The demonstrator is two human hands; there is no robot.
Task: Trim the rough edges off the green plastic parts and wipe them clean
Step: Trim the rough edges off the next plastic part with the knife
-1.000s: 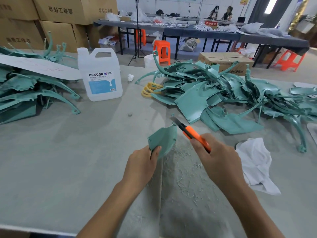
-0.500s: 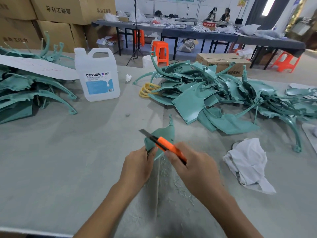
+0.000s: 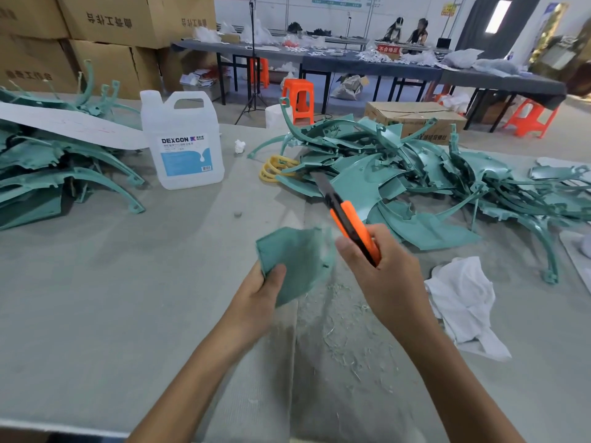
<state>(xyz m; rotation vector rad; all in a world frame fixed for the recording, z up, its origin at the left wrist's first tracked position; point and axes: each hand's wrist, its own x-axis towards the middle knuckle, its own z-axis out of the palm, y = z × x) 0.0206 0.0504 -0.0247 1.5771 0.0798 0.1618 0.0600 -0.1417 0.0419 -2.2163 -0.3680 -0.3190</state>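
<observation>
Head view: a green plastic part is pinched in the left grip, while an orange knife is clasped in the right grip just beside it, blade clear of the part. Trimming is judged under way; next the blade must be set against a rough edge.

Hands grip green part and orange knife.

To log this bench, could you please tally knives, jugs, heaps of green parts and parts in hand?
Knives: 1, utility knife in the right hand
Jugs: 1, white jug
Heaps: 2, left heap and right heap
Parts in hand: 1, green part in the left hand
Total: 5
</observation>
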